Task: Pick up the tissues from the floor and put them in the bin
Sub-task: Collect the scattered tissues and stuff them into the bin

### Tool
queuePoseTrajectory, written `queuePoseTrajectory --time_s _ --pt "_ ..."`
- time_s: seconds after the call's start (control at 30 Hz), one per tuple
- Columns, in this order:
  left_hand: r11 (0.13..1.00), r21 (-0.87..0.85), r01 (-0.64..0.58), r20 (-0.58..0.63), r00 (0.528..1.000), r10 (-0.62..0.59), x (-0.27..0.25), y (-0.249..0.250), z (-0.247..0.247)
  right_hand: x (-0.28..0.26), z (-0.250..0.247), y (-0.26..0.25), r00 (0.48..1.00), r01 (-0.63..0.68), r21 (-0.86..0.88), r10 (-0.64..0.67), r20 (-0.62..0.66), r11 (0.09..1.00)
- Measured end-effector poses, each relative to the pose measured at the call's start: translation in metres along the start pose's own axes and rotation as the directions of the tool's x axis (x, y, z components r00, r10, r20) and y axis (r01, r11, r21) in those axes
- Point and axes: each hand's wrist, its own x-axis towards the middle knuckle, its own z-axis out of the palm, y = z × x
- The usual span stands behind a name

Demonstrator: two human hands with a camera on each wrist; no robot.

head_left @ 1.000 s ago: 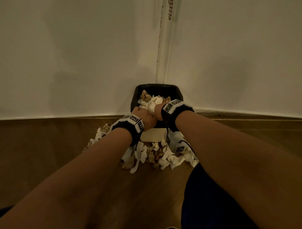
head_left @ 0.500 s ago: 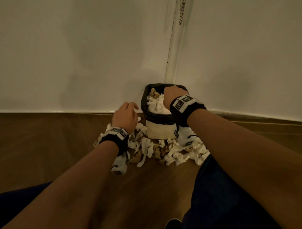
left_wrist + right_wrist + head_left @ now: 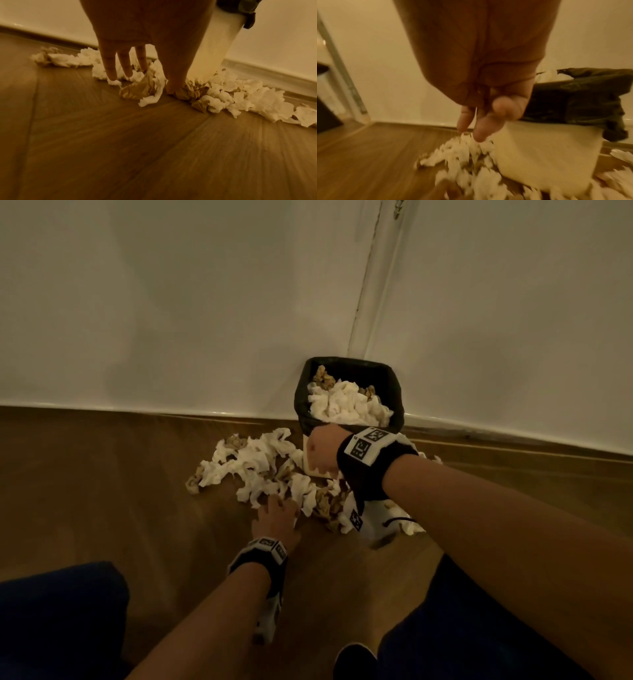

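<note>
A cream bin [image 3: 303, 409] with a black liner stands in the room's corner, heaped with white and brown tissues [image 3: 346, 405]. More crumpled tissues [image 3: 255, 460] lie strewn on the wood floor in front of it and to its left. My left hand [image 3: 279, 510] reaches down to the near edge of that pile. In the left wrist view its straight fingers [image 3: 111, 67] touch the tissues [image 3: 240, 94] and the thumb rests on a brown one. My right hand [image 3: 320, 455] hangs in front of the bin's wall [image 3: 530, 148], fingers [image 3: 481, 129] loose and holding nothing.
White walls meet behind the bin, with a vertical trim strip [image 3: 373, 285] in the corner and a skirting line along the floor. My knees in dark blue [image 3: 61, 611] flank the bare wood floor [image 3: 137, 491]; a dark shoe tip [image 3: 356, 659] shows at the bottom.
Both hands were at the bin's top with tissues. The right hand has dropped down in front of the bin. The left hand has moved down and back to the floor pile.
</note>
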Motion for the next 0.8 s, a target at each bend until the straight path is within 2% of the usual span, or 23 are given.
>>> queuePoseTrajectory --time_s 0.07,0.2,0.3,0.4,0.47,0.57,0.67,0.73,0.8 --pt "1.000 -0.022 0.021 -0.008 1.000 -0.021 0.003 0.004 0.006 0.009 0.019 0.007 0.996 -0.011 -0.071 0.017 0.088 0.997" --pt "0.997 -0.048 0.066 0.049 0.997 -0.063 0.018 0.011 0.015 0.032 0.053 0.026 0.966 -0.096 -0.179 0.135 0.220 0.979" --pt "0.989 -0.121 0.086 0.121 0.990 -0.071 0.026 0.001 0.022 0.048 0.070 0.040 0.953 -0.155 -0.062 0.166 0.254 0.986" --pt "0.974 -0.221 0.054 0.072 0.997 -0.039 0.031 -0.015 0.025 0.063 0.081 0.048 0.946 -0.151 -0.090 0.170 0.276 0.984" --pt "0.943 -0.331 0.038 0.013 0.999 -0.036 0.032 -0.022 0.025 0.073 0.094 0.050 0.945 -0.182 -0.052 0.189 0.268 0.982" --pt "0.861 -0.505 0.057 -0.057 0.993 -0.099 0.026 -0.029 0.024 0.082 0.113 0.049 0.955 -0.185 -0.017 0.184 0.232 0.983" --pt "0.784 -0.607 0.128 -0.018 0.984 -0.175 0.022 -0.034 0.022 0.084 0.128 0.046 0.957 -0.234 0.023 0.226 0.184 0.972" --pt "0.760 -0.623 0.183 0.006 0.973 -0.229 0.021 -0.037 0.021 0.087 0.136 0.046 0.938 -0.293 0.047 0.278 0.208 0.955" --pt "0.687 -0.688 0.234 0.034 0.956 -0.292 0.019 -0.040 0.019 0.087 0.142 0.045 0.922 -0.332 0.050 0.312 0.229 0.942"
